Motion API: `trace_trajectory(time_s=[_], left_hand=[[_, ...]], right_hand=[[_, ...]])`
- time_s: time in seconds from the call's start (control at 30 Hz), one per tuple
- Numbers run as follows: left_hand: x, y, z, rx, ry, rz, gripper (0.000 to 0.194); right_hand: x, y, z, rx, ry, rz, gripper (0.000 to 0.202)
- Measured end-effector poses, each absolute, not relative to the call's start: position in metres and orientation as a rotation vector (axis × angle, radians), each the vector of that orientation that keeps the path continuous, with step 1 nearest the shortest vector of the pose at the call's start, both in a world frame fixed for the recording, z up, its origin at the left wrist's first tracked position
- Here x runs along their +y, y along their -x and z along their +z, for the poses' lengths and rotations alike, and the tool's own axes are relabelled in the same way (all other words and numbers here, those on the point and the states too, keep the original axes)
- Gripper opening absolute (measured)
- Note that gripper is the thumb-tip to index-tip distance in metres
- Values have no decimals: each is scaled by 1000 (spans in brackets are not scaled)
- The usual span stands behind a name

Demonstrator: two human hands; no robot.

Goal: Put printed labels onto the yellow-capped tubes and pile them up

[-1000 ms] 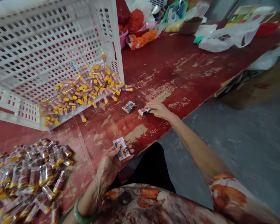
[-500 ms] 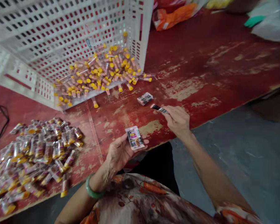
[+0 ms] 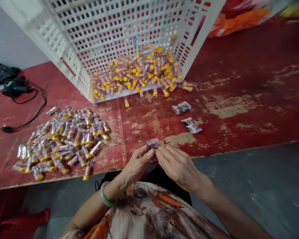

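Grips printed packet [image 3: 152, 143] with left hand [image 3: 137, 163], pinches its right edge with right hand [image 3: 177, 166] — between both, touching each.

The left hand [image 3: 139, 161] and right hand [image 3: 178, 166] hide the lower part of the packet [image 3: 152, 143] between them, and its print is too small to read, as is that on the packs [image 3: 181, 108] just beyond the right hand. Ahead of both hands, the crate [image 3: 107, 36] is cut off by the top edge, and its tubes [image 3: 137, 71] partly hide one another, as in the heap [image 3: 64, 136] left of the left hand. Far beyond the right hand the orange bag [image 3: 236, 25] is blurred.
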State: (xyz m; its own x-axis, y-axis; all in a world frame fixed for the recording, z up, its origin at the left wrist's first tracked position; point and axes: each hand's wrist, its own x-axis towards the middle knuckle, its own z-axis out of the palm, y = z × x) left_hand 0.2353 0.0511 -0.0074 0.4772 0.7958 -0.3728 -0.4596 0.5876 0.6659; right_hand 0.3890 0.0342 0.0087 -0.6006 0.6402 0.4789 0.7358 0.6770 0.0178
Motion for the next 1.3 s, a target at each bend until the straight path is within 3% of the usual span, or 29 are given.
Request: trace_trajectory(time_s=[0.3,0.53,0.83,0.93,1.13,1.3], left_hand=[[46,-199,-13,839,-312,991,28],[49,-169,-10,731,-264,1001,28],[38,-182,-11,734,-379,912,24],[38,-192,-16,768,-456,922,25],[57,-204,-18,857,-485,927,27],[69,-209,-11,803,-694,673,33]], right_hand=[[42,-331,9,-2725,1022,-313,12],[42,-332,15,-2298,958,13,16],[26,-316,28,-2797,1234,-386,14],[22,-321,24,-2814,1295,-264,13],[1,-347,9,-2796,1022,378,11],[21,-382,16,-2140,1195,294,20]])
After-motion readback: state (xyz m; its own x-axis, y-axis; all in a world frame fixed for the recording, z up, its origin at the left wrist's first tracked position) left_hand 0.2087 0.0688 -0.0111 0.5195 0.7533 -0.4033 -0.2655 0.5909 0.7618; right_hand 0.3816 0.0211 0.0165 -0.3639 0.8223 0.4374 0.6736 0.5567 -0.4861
